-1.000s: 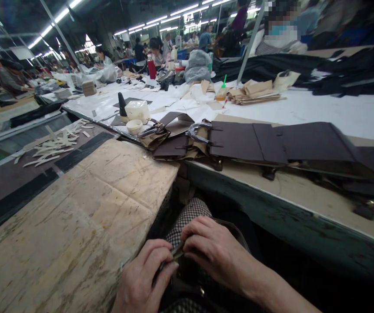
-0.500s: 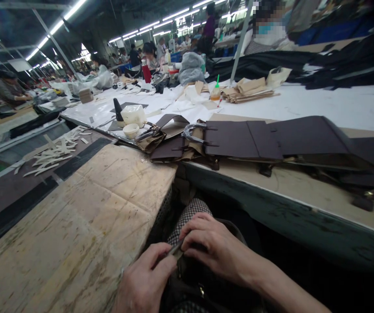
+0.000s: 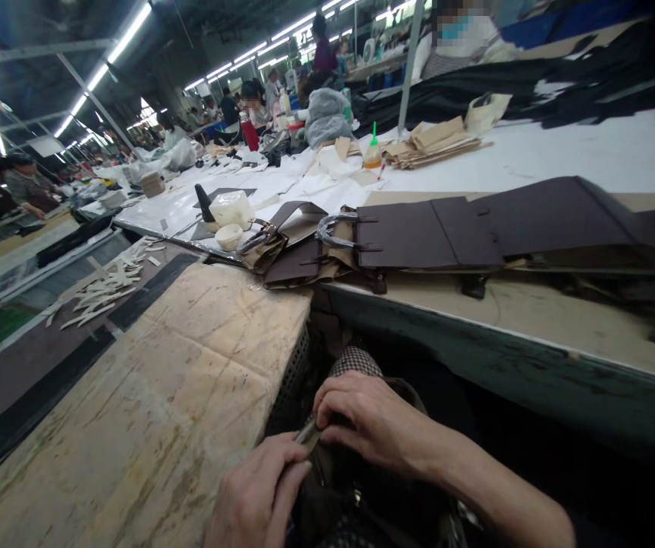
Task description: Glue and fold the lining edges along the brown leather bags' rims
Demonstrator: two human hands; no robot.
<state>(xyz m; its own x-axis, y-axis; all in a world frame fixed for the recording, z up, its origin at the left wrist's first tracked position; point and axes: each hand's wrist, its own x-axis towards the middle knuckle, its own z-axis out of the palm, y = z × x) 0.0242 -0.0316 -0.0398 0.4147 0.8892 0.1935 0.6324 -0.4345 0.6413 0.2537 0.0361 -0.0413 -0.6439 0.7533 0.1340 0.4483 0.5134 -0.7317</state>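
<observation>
A dark bag (image 3: 336, 479) with small shiny metal fittings rests on my lap, its lower part lost in shadow. My left hand (image 3: 262, 483) pinches the bag's pale-lined edge between thumb and fingers. Just beyond, my right hand (image 3: 362, 411) is curled over the same edge, its fingertips partly hidden. Checked cloth (image 3: 356, 361) covers my leg behind the hands. Several dark brown bags (image 3: 413, 232) lie in an overlapping row on the table above, one with a wrapped handle (image 3: 330, 230).
To the left is a worn tan board (image 3: 190, 365), with pale strips (image 3: 107, 285) past it. A white tub (image 3: 228, 237), a green-tipped glue bottle (image 3: 372, 156) and stacked tan pieces (image 3: 430, 144) stand on the white table. A co-worker (image 3: 458, 46) is across it.
The view has shifted slightly. Both hands keep their grip on the bag's edge, where a little more of the pale lining shows between them.
</observation>
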